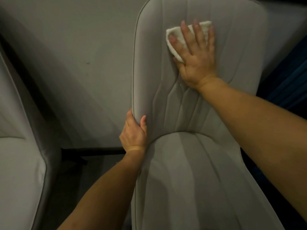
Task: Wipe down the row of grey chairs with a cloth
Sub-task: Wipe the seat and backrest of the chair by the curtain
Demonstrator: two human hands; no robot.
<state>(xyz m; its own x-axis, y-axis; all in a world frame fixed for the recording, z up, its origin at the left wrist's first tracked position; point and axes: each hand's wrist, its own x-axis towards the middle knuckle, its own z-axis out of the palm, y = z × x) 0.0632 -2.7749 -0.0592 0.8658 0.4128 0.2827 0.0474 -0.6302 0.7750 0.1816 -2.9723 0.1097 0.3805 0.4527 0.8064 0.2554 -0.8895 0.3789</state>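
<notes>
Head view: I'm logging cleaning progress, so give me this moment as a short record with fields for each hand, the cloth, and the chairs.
right hand: right hand flat, fingers spread, pressing the cloth against the chair's backrest
left hand: left hand in a grip on the backrest's left edge, thumb in front
cloth: white cloth, folded, mostly under the palm, on the upper backrest
chair being wiped: grey chair, padded with stitched seams
neighbouring chair: second grey chair at the left edge, untouched by either hand
backdrop: grey wall behind the chairs
</notes>
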